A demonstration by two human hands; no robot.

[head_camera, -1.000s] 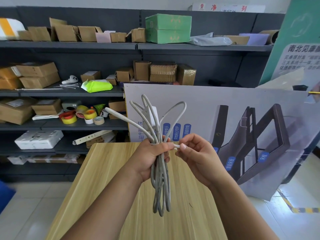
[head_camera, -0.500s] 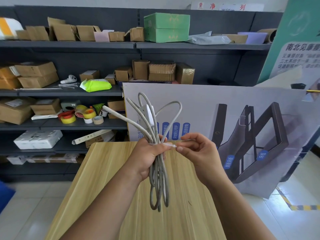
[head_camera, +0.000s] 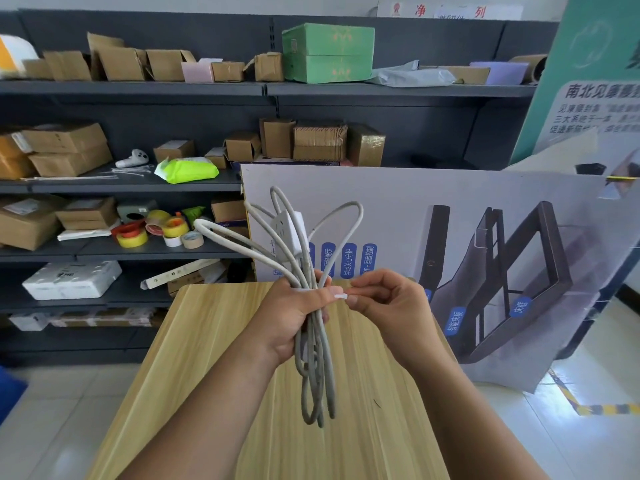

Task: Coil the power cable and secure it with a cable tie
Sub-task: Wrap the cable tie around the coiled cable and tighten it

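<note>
A grey-white power cable (head_camera: 317, 368) is folded into long loops, held upright above the wooden table (head_camera: 214, 375). My left hand (head_camera: 294, 317) is closed around the middle of the bundle. Loops fan out above the fist, with a white socket block (head_camera: 289, 230) among them, and more loops hang below. A thin white cable tie (head_camera: 341, 296) wraps the bundle at my left thumb. My right hand (head_camera: 388, 306) pinches the tie's free end just right of the bundle.
Dark shelves (head_camera: 138, 88) behind the table hold cardboard boxes, tape rolls (head_camera: 156, 230) and a green box (head_camera: 327, 51). A large printed board (head_camera: 485, 237) leans against the table's far right side. Tiled floor lies on both sides.
The bundle and both hands have risen slightly and stayed together. My right hand's fingers have shifted on the tie end, close to my left thumb.
</note>
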